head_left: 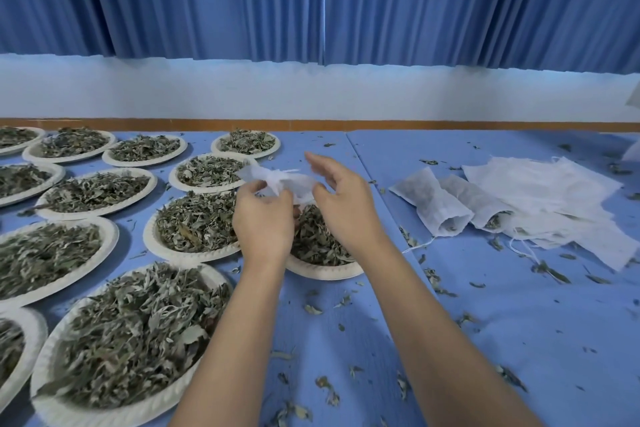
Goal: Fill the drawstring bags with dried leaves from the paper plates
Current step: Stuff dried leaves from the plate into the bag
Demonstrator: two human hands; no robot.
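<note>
A thin white drawstring bag (277,180) is held in the air above a paper plate (323,270) heaped with dried leaves. My left hand (265,218) grips the bag's lower part with curled fingers. My right hand (341,198) pinches the bag's right edge with its thumb, the other fingers spread above it. Two filled bags (433,204) lie on the table to the right, beside a stack of flat bags (554,198).
Several paper plates of dried leaves (138,333) cover the left half of the blue table (485,322). Loose leaf bits are scattered over the table's right and near side. A white wall and blue curtains (311,0) stand behind the table.
</note>
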